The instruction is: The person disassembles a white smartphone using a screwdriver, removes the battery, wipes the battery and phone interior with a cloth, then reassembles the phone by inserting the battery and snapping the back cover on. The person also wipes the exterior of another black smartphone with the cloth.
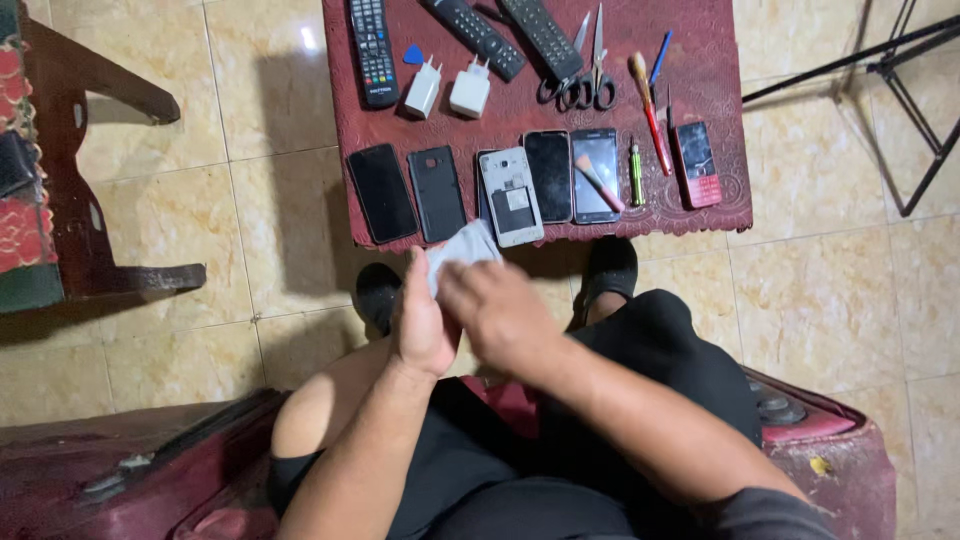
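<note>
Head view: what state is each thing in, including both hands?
Left hand: closed around a pale cloth, which partly covers whatever it holds.
Right hand: fingers curled, pressing on that cloth.
White phone: back cover off, lying face down.
Black phone: screen dark, flat on the table.
Scissors: nearly closed.
Small brush: resting across a dark phone screen.
Red keypad phone: face up, screen off.

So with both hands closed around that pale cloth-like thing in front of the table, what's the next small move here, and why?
Probably a short wiping stroke with the right hand. Both hands meet over the pale grey piece, the left hand gripping from the side, so whatever it covers is hidden. Just beyond, on the red table, the opened phone with its back off lies among other phones, which suggests cleaning in progress.
</note>
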